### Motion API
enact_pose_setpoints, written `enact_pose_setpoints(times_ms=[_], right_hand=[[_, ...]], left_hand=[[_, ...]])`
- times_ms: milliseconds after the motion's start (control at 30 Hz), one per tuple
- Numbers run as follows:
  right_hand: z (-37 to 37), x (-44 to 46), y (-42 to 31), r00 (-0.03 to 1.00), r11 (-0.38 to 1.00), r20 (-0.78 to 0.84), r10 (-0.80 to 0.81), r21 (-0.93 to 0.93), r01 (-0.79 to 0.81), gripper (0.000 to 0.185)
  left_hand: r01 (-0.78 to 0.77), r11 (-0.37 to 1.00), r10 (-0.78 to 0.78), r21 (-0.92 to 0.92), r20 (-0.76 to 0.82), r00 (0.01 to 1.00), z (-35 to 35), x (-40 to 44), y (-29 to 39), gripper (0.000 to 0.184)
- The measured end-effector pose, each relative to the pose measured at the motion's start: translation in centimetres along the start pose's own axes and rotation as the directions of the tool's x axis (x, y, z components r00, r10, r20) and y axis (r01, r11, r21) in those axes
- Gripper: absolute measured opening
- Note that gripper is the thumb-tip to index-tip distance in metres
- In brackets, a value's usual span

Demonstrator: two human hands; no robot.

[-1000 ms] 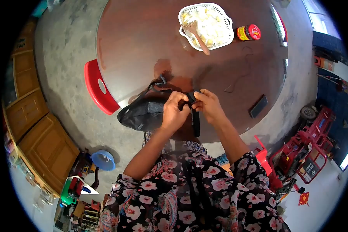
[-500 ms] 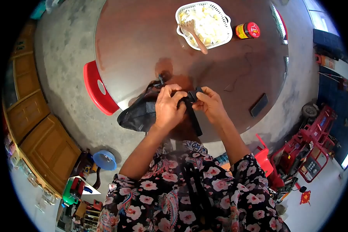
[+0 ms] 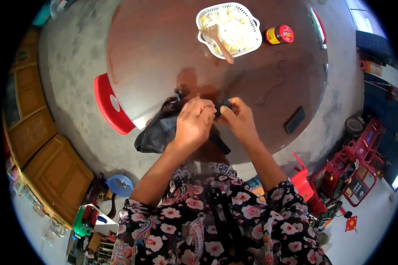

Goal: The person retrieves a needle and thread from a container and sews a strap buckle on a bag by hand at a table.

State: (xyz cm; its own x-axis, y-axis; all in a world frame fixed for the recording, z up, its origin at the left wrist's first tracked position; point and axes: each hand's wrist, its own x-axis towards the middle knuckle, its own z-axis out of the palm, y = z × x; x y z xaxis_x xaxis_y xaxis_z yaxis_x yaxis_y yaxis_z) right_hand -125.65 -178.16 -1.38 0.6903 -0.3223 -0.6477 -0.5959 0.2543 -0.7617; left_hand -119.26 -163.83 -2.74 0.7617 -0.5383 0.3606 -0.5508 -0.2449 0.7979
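A black mesh bag (image 3: 158, 132) lies at the near edge of the round brown table (image 3: 154, 48), partly behind my left hand. My left hand (image 3: 193, 121) is closed, its fingers pinched on the black strap (image 3: 220, 142) of the bag. Close to its right, my right hand (image 3: 239, 117) pinches a small black piece (image 3: 223, 106) of the strap between thumb and forefinger. The strap's loose end hangs down below the hands. What lies under the left fingers is hidden.
Farther back stand a white basket (image 3: 253, 43) with pale chunks and a wooden fork (image 3: 221, 45), and a red-lidded jar (image 3: 279, 34). A phone (image 3: 295, 120) lies to the right. Red chairs (image 3: 112, 108) (image 3: 301, 181) stand by the table; a blue basin (image 3: 120, 185) is lower left.
My left hand has turned further over the strap, its back now facing up. The strap's loose end is more covered, and the view has shifted slightly.
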Motion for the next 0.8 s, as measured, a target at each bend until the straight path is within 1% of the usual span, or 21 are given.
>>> enact_pose_setpoints(times_ms=[33,67,100,133,200,233,267,333,367,400,433,467,500,533,567,600,633,667,733,767,800], right_hand=[[0.0,-0.1,-0.1,0.997,0.996,0.0,-0.071,-0.045,0.071,0.018],[0.0,0.0,-0.1,0.997,0.996,0.001,-0.071,-0.045,0.071,0.018],[0.0,0.2,-0.1,0.999,1.0,-0.04,-0.018,-0.015,0.017,0.017],[0.0,0.4,0.0,0.996,0.999,-0.079,0.037,0.017,-0.036,0.016],[0.0,0.7,0.3,0.994,0.998,-0.085,0.061,0.005,-0.061,0.016],[0.1,0.7,0.5,0.992,0.996,-0.094,0.087,-0.006,-0.088,0.015],[0.2,0.8,0.5,0.992,0.996,-0.093,0.089,-0.006,-0.09,0.015],[0.4,0.9,0.5,0.994,0.978,-0.059,-0.089,-0.196,0.076,0.016],[0.5,0.7,0.8,0.994,0.978,-0.064,-0.086,-0.196,0.072,0.016],[0.6,0.6,1.1,0.959,0.864,-0.013,-0.284,-0.437,0.25,0.017],[0.7,0.9,1.5,0.884,0.659,0.087,-0.46,-0.634,0.405,0.018],[1.0,0.8,2.2,0.9,0.718,0.138,-0.414,-0.558,0.416,0.02],[0.7,0.1,2.6,0.99,0.915,0.075,-0.121,-0.378,0.14,0.021],[0.4,0.2,2.7,0.978,0.969,0.089,0.189,-0.176,-0.171,0.022],[0.2,0.6,2.0,0.977,0.97,0.102,0.185,-0.178,-0.165,0.022],[-0.5,0.5,1.4,0.984,0.99,0.112,0.136,0.027,-0.14,0.024],[-1.1,0.4,0.9,0.99,0.968,0.109,0.088,0.227,-0.111,0.026],[-1.3,0.8,0.2,0.991,0.968,0.111,0.079,0.228,-0.103,0.026],[-1.6,1.6,-0.8,0.97,0.977,0.187,0.155,0.114,-0.178,0.028],[-1.7,1.9,-0.9,0.969,0.975,0.182,0.165,0.115,-0.188,0.028],[-1.9,2.5,-1.0,0.961,0.979,0.217,0.169,0.079,-0.19,0.029]], left_hand=[[0.055,0.998,-0.056,0.029,0.039,0.998,0.0,-0.1,-0.2,0.016],[0.109,0.992,-0.113,0.064,0.074,0.991,0.0,-0.3,-0.5,0.017],[0.077,0.986,-0.09,0.147,0.089,0.992,0.0,-0.3,-0.9,0.016],[0.075,0.986,-0.089,0.15,0.087,0.992,0.0,-0.1,-1.4,0.016],[0.002,0.963,-0.07,0.268,0.244,0.967,-0.1,0.2,-1.7,0.015],[0.004,0.963,-0.073,0.269,0.244,0.967,-0.2,0.3,-1.6,0.015],[-0.03,0.969,-0.025,0.246,0.215,0.976,-0.5,0.6,-1.5,0.014],[-0.07,0.973,0.028,0.219,0.186,0.982,-0.8,1.4,-1.1,0.014],[-0.146,0.981,0.121,0.126,0.184,0.976,-0.8,1.8,-0.7,0.014],[-0.218,0.975,0.209,0.037,0.169,0.963,-1.0,2.4,0.0,0.015],[-0.207,0.978,0.204,0.014,0.099,0.974,-1.4,3.4,1.1,0.012],[-0.219,0.976,0.217,0.01,0.098,0.971,-1.9,4.2,1.2,0.012],[-0.019,0.998,0.023,-0.064,0.067,0.998,-2.3,4.6,1.4,0.01],[0.178,0.975,-0.175,-0.134,0.038,0.984,-2.6,4.9,1.2,0.009],[0.554,0.749,-0.54,-0.365,0.148,0.828,-2.9,4.8,0.6,0.012],[0.625,0.552,-0.627,-0.552,0.22,0.747,-1.8,3.1,-2.2,0.019],[0.675,0.581,-0.556,-0.455,0.384,0.737,-1.4,0.5,-4.0,0.022],[0.693,0.627,-0.474,-0.356,0.531,0.702,-1.3,-0.7,-5.2,0.025],[0.815,0.322,-0.417,-0.482,0.7,0.579,-1.5,-1.4,-3.9,0.03],[0.856,0.214,-0.419,-0.471,0.747,0.516,-1.4,-1.7,-3.7,0.032],[0.857,0.222,-0.449,-0.465,0.731,0.514,-1.2,-1.9,-3.8,0.03]])
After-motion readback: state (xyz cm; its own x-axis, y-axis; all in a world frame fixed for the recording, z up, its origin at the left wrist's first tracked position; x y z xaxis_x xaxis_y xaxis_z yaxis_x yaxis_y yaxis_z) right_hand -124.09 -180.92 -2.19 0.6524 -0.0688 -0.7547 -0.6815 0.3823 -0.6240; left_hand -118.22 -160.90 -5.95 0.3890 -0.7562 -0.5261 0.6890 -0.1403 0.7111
